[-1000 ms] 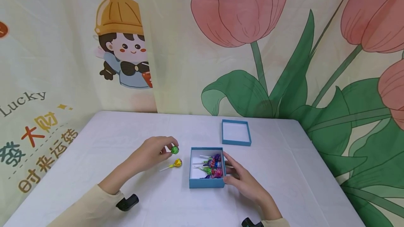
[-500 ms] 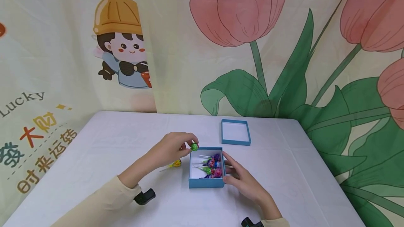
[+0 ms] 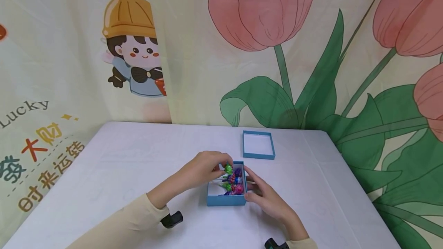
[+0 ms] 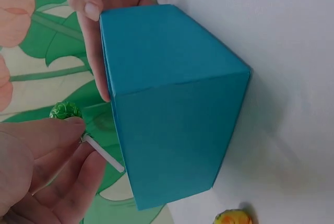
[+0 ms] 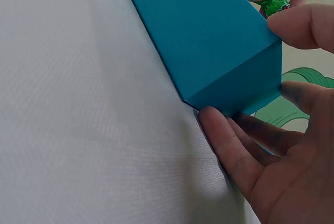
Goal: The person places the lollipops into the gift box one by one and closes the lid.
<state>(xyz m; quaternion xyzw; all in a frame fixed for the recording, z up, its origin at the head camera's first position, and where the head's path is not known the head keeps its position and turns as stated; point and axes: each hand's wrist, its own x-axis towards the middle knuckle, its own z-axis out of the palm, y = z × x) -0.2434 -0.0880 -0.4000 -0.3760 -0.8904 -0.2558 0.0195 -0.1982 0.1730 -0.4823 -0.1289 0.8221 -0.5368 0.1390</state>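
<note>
My left hand (image 3: 207, 167) pinches a green-wrapped lollipop (image 3: 228, 169) by its head, above the blue box (image 3: 226, 201). In the left wrist view, the lollipop's white stick (image 4: 104, 153) points down toward the box rim. Several lollipops (image 3: 237, 189) in purple, blue, green and pink wrappers lie inside the box, heads to the right. My right hand (image 3: 268, 199) rests against the box's right wall, thumb at the near corner and fingers stretched along the side. A yellow lollipop (image 4: 234, 217) lies on the table, hidden behind the left arm in the head view.
A blue-rimmed box lid (image 3: 258, 145) lies inside up behind the box, a little to the right. A white cloth covers the table (image 3: 138, 141). A printed curtain (image 3: 194, 49) hangs behind the table's far edge.
My left hand has moved right with the green lollipop, from beside the yellow one to above the box. The right hand and the box have stayed in place.
</note>
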